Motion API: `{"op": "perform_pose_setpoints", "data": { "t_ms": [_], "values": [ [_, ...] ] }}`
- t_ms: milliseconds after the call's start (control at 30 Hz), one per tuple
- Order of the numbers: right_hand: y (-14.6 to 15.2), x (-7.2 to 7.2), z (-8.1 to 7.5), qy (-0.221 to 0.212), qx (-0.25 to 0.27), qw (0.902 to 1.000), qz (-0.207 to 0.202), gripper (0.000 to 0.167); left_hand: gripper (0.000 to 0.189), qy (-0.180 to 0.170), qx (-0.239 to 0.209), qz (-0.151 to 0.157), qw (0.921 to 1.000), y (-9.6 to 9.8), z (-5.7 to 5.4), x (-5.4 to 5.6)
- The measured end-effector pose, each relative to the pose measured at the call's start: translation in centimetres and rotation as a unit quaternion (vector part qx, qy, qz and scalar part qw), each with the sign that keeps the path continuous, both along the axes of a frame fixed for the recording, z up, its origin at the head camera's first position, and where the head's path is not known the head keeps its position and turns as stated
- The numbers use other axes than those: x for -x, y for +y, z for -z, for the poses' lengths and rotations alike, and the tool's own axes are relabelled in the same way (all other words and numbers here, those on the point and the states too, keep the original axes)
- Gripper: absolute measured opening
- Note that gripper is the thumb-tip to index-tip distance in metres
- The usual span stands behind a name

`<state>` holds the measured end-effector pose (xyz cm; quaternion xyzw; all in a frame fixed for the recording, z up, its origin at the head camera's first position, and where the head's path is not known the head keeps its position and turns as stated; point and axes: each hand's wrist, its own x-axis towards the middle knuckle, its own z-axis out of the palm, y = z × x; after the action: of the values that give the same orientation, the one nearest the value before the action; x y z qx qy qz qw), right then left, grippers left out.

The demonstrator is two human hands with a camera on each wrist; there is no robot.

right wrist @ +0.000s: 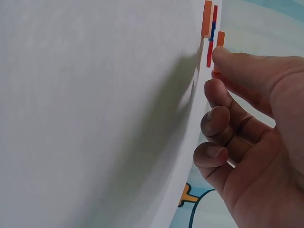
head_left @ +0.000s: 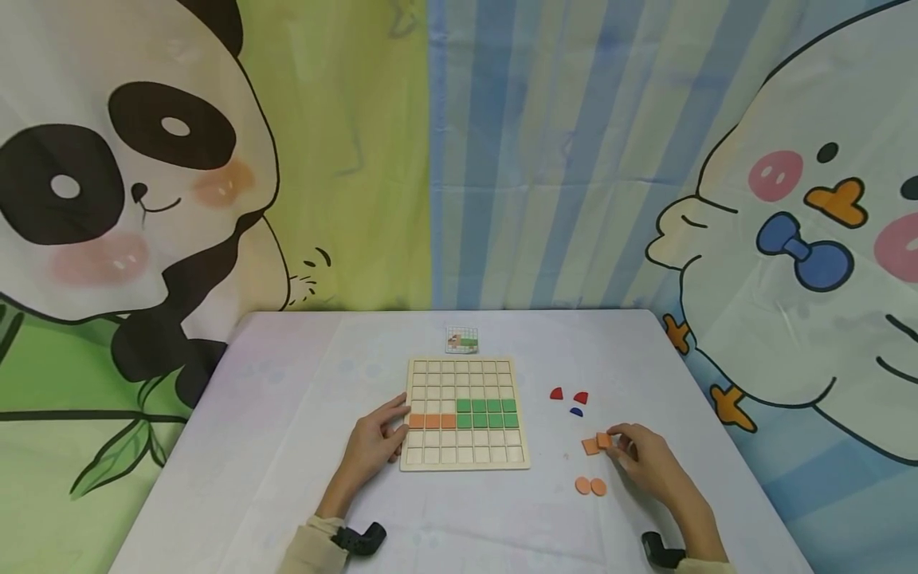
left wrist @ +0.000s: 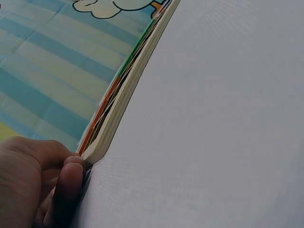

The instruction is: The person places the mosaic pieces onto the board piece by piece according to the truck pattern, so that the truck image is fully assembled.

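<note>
A pale wooden grid board (head_left: 464, 462) lies on the table, with green square tiles (head_left: 495, 406) at its right and a row of orange tiles (head_left: 432, 421) at its left. My left hand (head_left: 373, 441) holds the board's left edge between thumb and fingers; the left wrist view shows the fingertips (left wrist: 72, 173) at the board's side. To the board's right, my right hand (head_left: 645, 458) pinches an orange square tile (head_left: 604, 440) between thumb and index finger. Another orange square tile (head_left: 590, 446) lies beside it, overlapped by it in the head view.
Two orange round pieces (head_left: 583, 485) lie nearer me. Red quarter-round pieces (head_left: 556, 394) and a blue half-round piece (head_left: 577, 412) lie right of the board. Behind the board is a small pattern card (head_left: 462, 340). A printed curtain (head_left: 538, 159) hangs beyond the white table (head_left: 287, 383).
</note>
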<state>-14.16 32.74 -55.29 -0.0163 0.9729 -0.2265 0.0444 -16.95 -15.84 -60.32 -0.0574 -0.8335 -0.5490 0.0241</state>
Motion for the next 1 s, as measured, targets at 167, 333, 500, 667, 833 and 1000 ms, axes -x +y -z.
{"op": "perform_pose_setpoints", "data": {
  "t_ms": [167,333,500,667,833,1000],
  "values": [
    [-1.0,0.2,0.1,0.008,0.009,0.9999,-0.01,0.029,0.041,0.003,-0.001,0.002,1.0,0.0,0.2,0.0],
    [-2.5,0.6,-0.1,0.016,0.017,0.9995,-0.021,0.03,0.04,0.0,0.002,0.004,1.0,0.0,0.1,0.0],
    [-3.9,1.1,-0.3,0.02,0.026,0.9992,-0.025,0.032,0.041,-0.001,0.004,0.002,1.0,0.0,-0.2,0.0],
    [-5.3,1.4,-0.3,0.008,0.036,0.9991,-0.02,0.033,0.04,0.0,0.008,-0.001,1.0,0.0,-0.3,0.0],
    [-6.7,1.6,-0.1,0.017,0.043,0.9982,-0.038,0.032,0.039,0.0,0.006,0.0,1.0,-0.1,-0.3,0.0],
    [-8.1,1.9,0.2,0.038,0.052,0.996,-0.063,0.029,0.039,-0.002,0.007,0.0,1.0,0.0,-0.2,0.1]
  ]
}}
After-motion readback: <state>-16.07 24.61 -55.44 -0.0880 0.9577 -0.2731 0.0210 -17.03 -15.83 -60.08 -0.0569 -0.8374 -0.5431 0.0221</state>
